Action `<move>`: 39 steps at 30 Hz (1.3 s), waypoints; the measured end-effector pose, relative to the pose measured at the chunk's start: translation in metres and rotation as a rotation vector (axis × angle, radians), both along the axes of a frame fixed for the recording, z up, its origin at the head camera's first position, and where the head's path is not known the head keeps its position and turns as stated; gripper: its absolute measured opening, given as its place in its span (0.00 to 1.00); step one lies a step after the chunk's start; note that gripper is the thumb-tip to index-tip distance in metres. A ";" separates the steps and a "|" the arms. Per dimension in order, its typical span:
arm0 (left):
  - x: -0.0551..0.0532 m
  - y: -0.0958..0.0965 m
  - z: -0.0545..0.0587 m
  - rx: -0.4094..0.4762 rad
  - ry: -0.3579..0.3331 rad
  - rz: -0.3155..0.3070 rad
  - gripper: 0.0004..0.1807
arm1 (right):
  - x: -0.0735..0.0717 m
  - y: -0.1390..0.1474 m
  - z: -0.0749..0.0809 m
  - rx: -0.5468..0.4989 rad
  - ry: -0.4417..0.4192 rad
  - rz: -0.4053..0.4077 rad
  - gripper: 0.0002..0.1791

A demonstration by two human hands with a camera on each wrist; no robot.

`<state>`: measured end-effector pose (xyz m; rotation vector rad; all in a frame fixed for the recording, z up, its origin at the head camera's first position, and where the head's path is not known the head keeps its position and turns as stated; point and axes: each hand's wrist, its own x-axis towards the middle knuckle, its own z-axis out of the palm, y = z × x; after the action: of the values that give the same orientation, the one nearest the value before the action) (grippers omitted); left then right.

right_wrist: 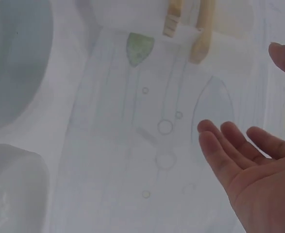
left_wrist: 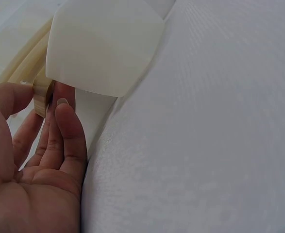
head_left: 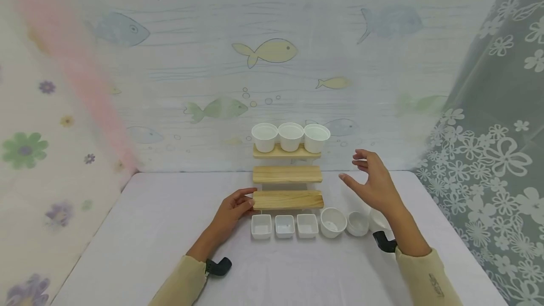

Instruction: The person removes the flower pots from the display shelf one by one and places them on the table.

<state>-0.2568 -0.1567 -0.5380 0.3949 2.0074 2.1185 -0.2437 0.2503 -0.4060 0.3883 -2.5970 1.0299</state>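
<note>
A three-step wooden stand [head_left: 288, 199] stands in the middle of the table. My left hand [head_left: 233, 209] grips the left end of its lowest step, thumb on one side and fingers on the other. In the left wrist view the wooden end [left_wrist: 42, 94] sits between the thumb and fingers [left_wrist: 70, 128]. Three round white cups [head_left: 291, 137] stand side by side on the top step; the two lower steps hold nothing. My right hand [head_left: 376, 185] is raised in the air right of the stand, fingers spread and slightly bent, touching nothing. Its palm [right_wrist: 266, 187] shows in the right wrist view.
In front of the stand is a row of three square white cups [head_left: 285, 226]. To their right are a round white cup [head_left: 333, 223], a smaller translucent bowl [head_left: 358, 224] and another round cup [head_left: 377, 221], partly hidden by the right wrist. A fish-patterned curtain [head_left: 204, 145] hangs behind the white table [head_left: 170, 230].
</note>
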 end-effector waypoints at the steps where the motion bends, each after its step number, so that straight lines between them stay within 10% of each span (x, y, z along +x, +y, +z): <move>1: 0.000 0.000 0.000 -0.002 0.001 0.001 0.27 | -0.002 -0.001 0.001 0.006 0.006 0.005 0.44; 39: 0.037 0.011 -0.003 -0.006 0.009 0.057 0.27 | -0.065 -0.034 0.037 -0.085 -0.065 0.119 0.45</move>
<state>-0.2199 -0.1453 -0.5413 0.3507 2.0530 2.1467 -0.3091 0.2165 -0.3686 0.5014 -2.6027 1.2078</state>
